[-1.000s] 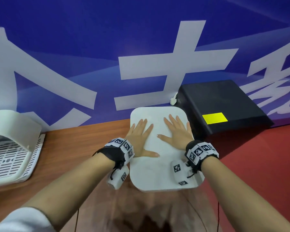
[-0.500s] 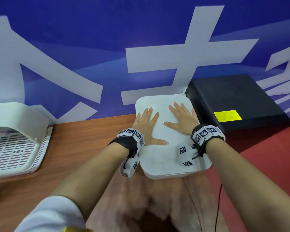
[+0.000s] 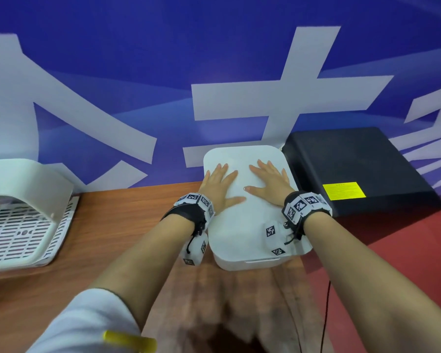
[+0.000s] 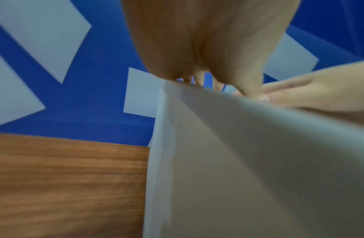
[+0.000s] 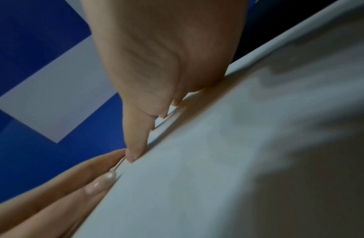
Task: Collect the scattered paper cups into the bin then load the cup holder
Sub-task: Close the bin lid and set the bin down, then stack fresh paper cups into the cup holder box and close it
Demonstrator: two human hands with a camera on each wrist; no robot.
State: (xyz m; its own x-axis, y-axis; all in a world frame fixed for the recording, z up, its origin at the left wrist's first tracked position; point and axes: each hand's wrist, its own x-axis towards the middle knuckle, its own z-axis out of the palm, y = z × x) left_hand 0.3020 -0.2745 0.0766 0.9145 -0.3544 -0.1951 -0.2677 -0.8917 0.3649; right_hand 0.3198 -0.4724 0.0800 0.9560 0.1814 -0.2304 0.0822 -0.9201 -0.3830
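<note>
A white bin with a flat closed lid [image 3: 247, 233] stands at the wooden table's right end, against the blue wall. My left hand [image 3: 218, 186] lies flat on the lid's left half with its fingers spread. My right hand [image 3: 270, 179] lies flat on the right half, thumb pointing left toward the other thumb. The left wrist view shows the lid [image 4: 248, 161] under my palm [image 4: 207, 40]. In the right wrist view my right hand [image 5: 156, 64] presses the lid [image 5: 238, 161], and the left hand's fingers [image 5: 65, 185] lie beside it. No paper cup is in view.
A white slatted rack with a curved hood [image 3: 23, 225] sits at the table's left. A black box with a yellow label [image 3: 354, 171] stands right of the bin. The wooden tabletop [image 3: 117, 225] lies between rack and bin. Red floor [image 3: 405, 250] is at the right.
Both hands stay flat on the lid in the same pose. The head camera has shifted, so the bin and hands appear a little higher and farther right in the view.
</note>
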